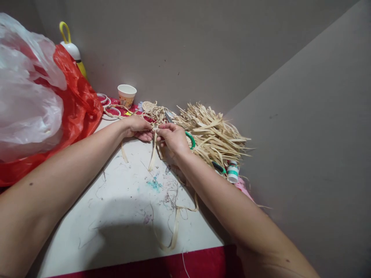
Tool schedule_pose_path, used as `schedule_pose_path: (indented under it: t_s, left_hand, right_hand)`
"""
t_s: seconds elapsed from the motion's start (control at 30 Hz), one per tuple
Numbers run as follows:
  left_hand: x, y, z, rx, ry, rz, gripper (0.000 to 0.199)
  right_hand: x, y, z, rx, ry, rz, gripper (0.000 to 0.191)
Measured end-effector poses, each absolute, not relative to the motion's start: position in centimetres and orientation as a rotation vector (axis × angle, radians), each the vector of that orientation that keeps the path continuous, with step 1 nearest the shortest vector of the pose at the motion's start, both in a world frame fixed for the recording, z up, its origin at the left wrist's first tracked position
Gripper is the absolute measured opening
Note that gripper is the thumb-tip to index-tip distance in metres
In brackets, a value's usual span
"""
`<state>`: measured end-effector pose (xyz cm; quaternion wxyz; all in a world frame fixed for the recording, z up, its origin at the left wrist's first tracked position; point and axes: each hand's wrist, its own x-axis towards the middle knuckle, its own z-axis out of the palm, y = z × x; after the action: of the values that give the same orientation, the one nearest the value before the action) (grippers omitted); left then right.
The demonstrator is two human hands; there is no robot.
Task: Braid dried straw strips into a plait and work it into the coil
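My left hand [139, 128] and my right hand [174, 137] meet above the far part of the white tabletop. Thumb and fingers of each pinch dry straw-like strips between them. One pale straw strip [153, 154] hangs down from the pinch. A thin straw braid [121, 108] loops behind my left hand. Just beyond the fingers sits a small coiled straw piece [149, 106] with a tangle of braid. Scissors with a green handle [190, 140] lie right behind my right hand, partly hidden by it.
A large bundle of dry strips [214, 135] rests against the wall at right, a small white bottle [232, 172] beside it. At back left stand a paper cup [126, 96] and white rings [111, 114]. Red and white plastic bags [78, 96] fill the left, before a yellow-handled bottle [70, 50].
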<state>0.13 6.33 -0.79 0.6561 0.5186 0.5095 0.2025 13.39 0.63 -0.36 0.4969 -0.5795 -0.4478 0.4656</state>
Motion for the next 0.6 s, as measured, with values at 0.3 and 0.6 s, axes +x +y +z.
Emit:
schedule_pose_path:
  t_s: [0.3, 0.6]
  left_hand:
    - [-0.1, 6.6, -0.9, 1.257, 1.148, 0.475, 0.022]
    - [-0.1, 6.2, -0.8, 1.247, 1.103, 0.521, 0.03]
  right_hand:
    - [17.2, 1.7, 1.2, -1.521, -1.117, 1.288, 0.009]
    - [15.6, 2.6, -0.5, -1.558, -1.328, 1.324, 0.017]
